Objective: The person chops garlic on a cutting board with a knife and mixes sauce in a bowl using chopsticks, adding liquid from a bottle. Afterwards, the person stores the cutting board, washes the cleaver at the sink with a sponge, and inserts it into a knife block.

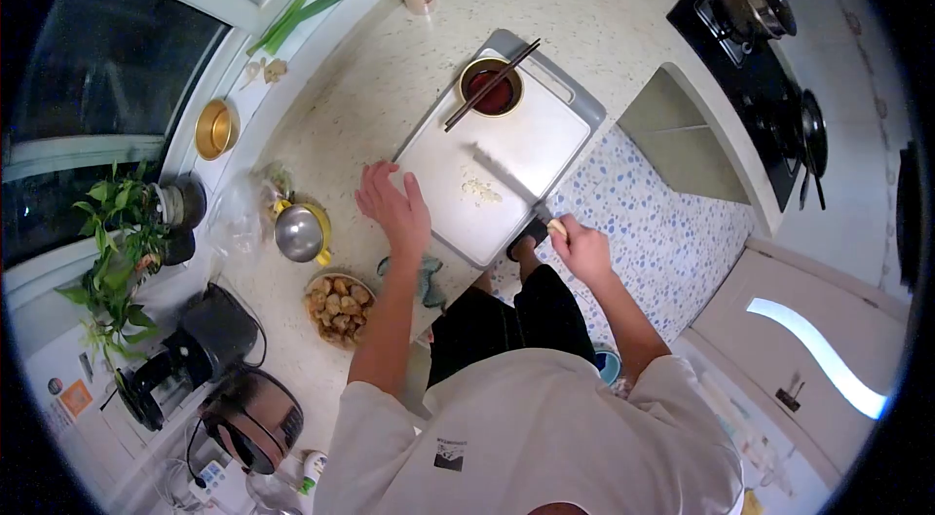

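Note:
My right hand (pixel 586 250) is closed around the pale handle of a kitchen knife (pixel 502 172), whose blade reaches over the white cutting board (pixel 550 137) with grey edges. Chopped pale bits, like minced garlic (pixel 479 190), lie on the board near the blade. My left hand (pixel 397 208) is by the board's left edge with its fingers apart and nothing in it. At the board's far end stands a small bowl (pixel 466 98) of dark red liquid, with a pair of chopsticks (pixel 508 70) resting across its rim.
Left of the board are a metal bowl with yellow handles (pixel 300 234), a bowl of browned chunks (pixel 339 305) and a teal cloth (pixel 429 283). Green onion (pixel 292 23) and a gold bowl (pixel 216 130) sit along the windowsill. A stove (pixel 745 86) with pans is at right.

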The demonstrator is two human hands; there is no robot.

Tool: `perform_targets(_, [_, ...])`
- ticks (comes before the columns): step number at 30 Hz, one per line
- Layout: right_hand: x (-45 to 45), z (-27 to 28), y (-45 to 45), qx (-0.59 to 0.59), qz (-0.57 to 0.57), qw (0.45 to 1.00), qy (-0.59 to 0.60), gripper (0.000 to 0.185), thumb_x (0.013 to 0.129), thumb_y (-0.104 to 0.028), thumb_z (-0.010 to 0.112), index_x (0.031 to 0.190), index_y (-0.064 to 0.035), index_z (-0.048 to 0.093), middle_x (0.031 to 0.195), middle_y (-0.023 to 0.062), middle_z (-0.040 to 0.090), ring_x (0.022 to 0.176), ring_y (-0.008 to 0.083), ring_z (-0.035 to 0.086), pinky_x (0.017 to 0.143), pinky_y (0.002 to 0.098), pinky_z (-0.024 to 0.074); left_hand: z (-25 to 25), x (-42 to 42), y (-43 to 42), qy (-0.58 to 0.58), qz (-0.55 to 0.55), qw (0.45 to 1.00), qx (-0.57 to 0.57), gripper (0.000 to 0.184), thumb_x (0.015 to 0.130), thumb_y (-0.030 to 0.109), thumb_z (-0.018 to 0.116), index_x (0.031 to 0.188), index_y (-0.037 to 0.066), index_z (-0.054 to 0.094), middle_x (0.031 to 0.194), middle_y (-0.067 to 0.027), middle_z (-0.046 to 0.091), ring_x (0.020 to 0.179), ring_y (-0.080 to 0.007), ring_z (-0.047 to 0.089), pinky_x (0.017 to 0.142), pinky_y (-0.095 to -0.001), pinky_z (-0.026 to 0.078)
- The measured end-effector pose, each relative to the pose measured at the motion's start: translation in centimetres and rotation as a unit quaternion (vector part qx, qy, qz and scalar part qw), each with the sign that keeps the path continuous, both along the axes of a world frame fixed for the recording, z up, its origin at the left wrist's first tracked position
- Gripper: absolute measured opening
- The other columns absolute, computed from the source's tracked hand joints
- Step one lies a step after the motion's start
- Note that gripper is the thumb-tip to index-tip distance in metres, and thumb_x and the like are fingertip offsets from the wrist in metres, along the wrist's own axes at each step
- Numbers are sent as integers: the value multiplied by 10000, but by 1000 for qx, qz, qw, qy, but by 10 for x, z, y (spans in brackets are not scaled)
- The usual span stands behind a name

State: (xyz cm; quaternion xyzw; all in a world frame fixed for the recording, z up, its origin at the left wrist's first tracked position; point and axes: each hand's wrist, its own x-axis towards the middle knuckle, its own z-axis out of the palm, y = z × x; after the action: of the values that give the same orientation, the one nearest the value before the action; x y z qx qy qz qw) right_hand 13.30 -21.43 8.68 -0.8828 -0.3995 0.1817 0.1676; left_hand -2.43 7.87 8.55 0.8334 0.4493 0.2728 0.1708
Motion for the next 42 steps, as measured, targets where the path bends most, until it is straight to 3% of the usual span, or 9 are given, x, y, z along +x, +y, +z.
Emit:
perform_targets(6, [4,-1,10,-13,-4,1000,-5,313,963,-437,621,1050,-136,612,727,135,705,590,368,674,532,498,518,-9,2,1,-8,7,1000,8,319,965,223,592,1212,29,533,1213,-156,591,1220,-390,502,1061,-548,312])
perform_targets(9, [-10,-2,7,-6,18,1000,11,307,963,-442,618,1040,-144,612,717,127,705,591,370,676,536,501,523,-20,-9,-9,-20,4,998,-65,307,987,293,556,1198,71,532,1299,-149,549,1334,-373,433,1131,-629,214])
perform_targets(16, [-17,9,-8,32,-15,994,107,280,997,-393,601,1045,-117,603,759,161,695,676,362,692,594,446,537,-15,-11,-17,-38,-21,999,-33,366,941,298,616,1218,64,562,1233,-151,590,1252,-376,502,1096,-583,294])
perform_targets(18, [-14,9,-16,81,-101,964,231,276,1015,-373,588,1056,-100,598,744,163,674,667,328,691,599,416,531,1,8,-3,-19,-40,998,-48,386,930,312,635,1218,60,585,1197,-151,615,1203,-369,543,1085,-559,326])
perform_targets(22, [-15,12,-20,187,-226,831,473,381,1109,-407,381,998,-78,537,555,33,513,414,99,452,410,259,377,5,65,31,84,-123,989,-6,420,933,386,637,1202,63,626,1150,-143,652,1118,-341,600,1035,-537,389])
perform_targets(27, [-28,25,-8,267,-340,695,574,508,1078,-556,341,1025,-74,493,537,67,469,359,174,412,354,302,358,-10,119,45,271,-147,950,-41,513,967,555,564,1143,82,653,1120,-166,691,1062,-352,653,920,-551,467])
perform_targets(33, [-23,34,-4,271,-361,648,613,503,1087,-540,290,1011,-81,480,554,69,471,351,185,397,352,317,360,-33,131,48,317,-187,929,-32,462,1035,499,487,1039,74,670,906,-163,728,909,-383,692,854,-550,499])
perform_targets(37, [-16,38,-3,267,-372,644,613,496,1088,-540,291,1008,-90,484,549,69,463,350,191,396,350,318,357,-33,124,50,228,-198,947,-111,410,1065,411,457,973,44,615,815,-193,708,812,-414,687,794,-558,481])
perform_targets(42, [5,53,21,289,-388,574,661,487,1083,-557,300,1010,-118,497,547,71,461,345,204,405,348,319,355,-8,60,13,47,-233,934,-267,358,1073,327,468,923,14,557,763,-249,629,757,-492,615,664,-545,469])
